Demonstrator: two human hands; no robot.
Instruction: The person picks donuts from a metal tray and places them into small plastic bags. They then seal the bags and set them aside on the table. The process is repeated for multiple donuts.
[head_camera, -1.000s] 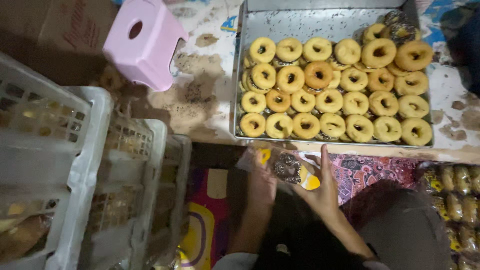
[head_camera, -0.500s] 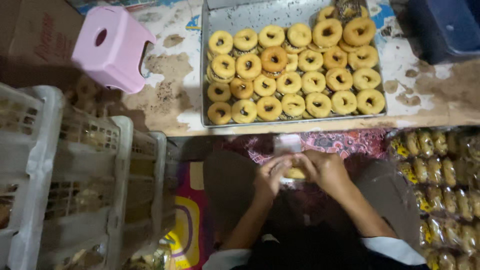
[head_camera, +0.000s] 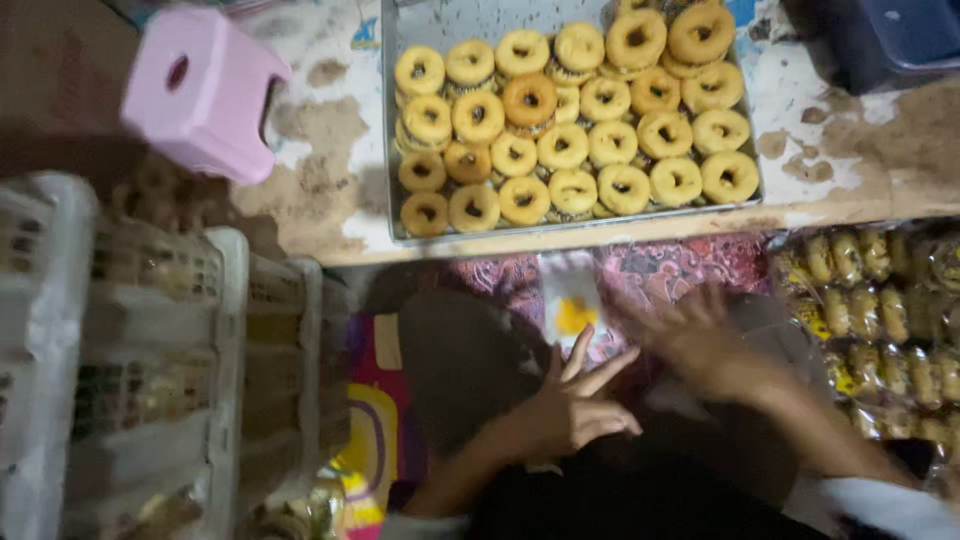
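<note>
Small clear plastic bag (head_camera: 570, 305) with yellow patch lies on my lap, just below worktop (head_camera: 320, 210) edge. My left hand (head_camera: 570, 410) open, fingers spread, fingertips at bag's lower edge. My right hand (head_camera: 690, 335) blurred, beside bag, grip impossible to tell. Hands apart. Metal tray (head_camera: 400, 215) of ring doughnuts (head_camera: 565, 145) on worktop above. Pink stool (head_camera: 200, 90) at left.

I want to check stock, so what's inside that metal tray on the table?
The metal tray holds ring-shaped donuts, golden and packed in rows, some stacked on others. The tray floor and the donuts underneath are mostly covered, so a full count cannot be made.
</note>
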